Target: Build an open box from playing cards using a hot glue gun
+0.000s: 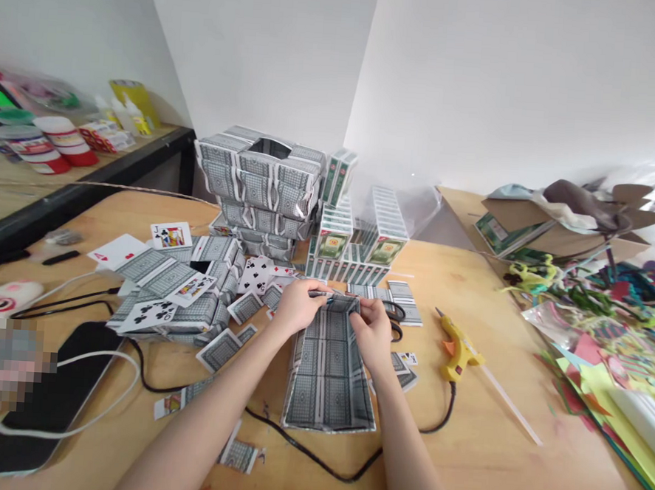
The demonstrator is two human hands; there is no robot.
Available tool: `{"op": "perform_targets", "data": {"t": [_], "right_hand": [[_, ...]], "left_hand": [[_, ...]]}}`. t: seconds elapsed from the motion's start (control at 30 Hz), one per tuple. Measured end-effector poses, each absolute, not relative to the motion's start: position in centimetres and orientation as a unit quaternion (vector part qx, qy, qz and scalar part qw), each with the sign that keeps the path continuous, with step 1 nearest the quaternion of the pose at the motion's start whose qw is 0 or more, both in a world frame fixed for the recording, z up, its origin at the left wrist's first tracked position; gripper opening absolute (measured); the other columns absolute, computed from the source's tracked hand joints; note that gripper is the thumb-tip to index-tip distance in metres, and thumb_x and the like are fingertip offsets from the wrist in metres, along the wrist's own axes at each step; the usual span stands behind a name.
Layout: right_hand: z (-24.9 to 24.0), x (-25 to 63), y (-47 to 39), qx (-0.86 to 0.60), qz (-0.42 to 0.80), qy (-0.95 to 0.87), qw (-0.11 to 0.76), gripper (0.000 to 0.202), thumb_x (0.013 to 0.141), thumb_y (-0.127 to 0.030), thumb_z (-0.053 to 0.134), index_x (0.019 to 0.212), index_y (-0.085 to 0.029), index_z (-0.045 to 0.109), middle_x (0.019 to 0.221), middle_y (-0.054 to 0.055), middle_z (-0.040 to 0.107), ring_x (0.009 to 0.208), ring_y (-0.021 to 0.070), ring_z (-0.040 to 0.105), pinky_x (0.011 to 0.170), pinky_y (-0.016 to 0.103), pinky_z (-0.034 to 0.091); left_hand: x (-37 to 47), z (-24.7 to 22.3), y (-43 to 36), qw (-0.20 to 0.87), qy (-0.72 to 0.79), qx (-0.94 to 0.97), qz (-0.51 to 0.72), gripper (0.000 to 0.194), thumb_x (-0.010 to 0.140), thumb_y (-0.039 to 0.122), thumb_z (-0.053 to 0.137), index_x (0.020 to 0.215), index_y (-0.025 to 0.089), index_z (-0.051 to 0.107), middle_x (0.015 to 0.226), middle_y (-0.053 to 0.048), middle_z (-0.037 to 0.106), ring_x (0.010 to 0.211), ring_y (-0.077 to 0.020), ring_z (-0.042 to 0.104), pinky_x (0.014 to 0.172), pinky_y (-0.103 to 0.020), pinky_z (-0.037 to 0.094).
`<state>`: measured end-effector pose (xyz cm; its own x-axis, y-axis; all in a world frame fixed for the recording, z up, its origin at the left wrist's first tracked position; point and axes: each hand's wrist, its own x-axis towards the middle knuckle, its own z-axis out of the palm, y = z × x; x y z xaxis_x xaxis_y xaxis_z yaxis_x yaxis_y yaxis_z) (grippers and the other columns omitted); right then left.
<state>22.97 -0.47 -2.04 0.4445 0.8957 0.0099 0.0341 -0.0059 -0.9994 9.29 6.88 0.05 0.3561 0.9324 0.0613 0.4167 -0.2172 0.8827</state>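
Observation:
An open box made of playing cards (328,371) lies on the wooden table, its patterned inside facing up. My left hand (301,305) pinches the left part of its far edge. At the far right corner, my right hand (373,330) grips the same box between thumb and fingers. Beyond my hands stand stacked green and white card packs (349,261). Loose playing cards (220,349) are scattered to the left of the box. To the right lies a yellow glue gun (458,349) with a clear stick in its back.
Card-covered boxes (264,189) are stacked at the back. Another card-covered box (202,304) bears loose cards. A tablet (45,405) and white cable lie left. Black cable (325,463) crosses near the box. Coloured craft materials (616,329) and a cardboard box (518,212) are at the right.

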Motion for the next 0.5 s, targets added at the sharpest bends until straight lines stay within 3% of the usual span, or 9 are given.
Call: {"op": "perform_targets", "data": {"t": [0.33,0.5], "right_hand": [[-1.82,22.84,-0.48,-0.612,0.358,-0.381,0.594,0.021,0.064,-0.022,0.057,0.083,-0.02,0.048,0.091,0.006,0.068,0.084,0.0208,0.064,0.077,0.035,0.047],[-1.87,22.86,-0.46,-0.61,0.36,-0.377,0.597,0.022,0.063,-0.023,0.057,0.083,-0.02,0.048,0.09,0.007,0.068,0.083,0.0211,0.064,0.076,0.035,0.047]], "left_hand": [[9.21,0.04,6.92,0.408,0.466,0.72,0.312,0.015,0.066,0.014,0.063,0.08,0.019,0.068,0.09,-0.003,0.07,0.087,-0.0183,0.062,0.083,-0.03,0.046],[9.29,-0.08,6.9,0.396,0.47,0.723,0.315,0.011,0.073,0.019,0.057,0.076,0.019,0.068,0.087,-0.003,0.07,0.085,-0.0184,0.062,0.081,-0.03,0.046]]}}
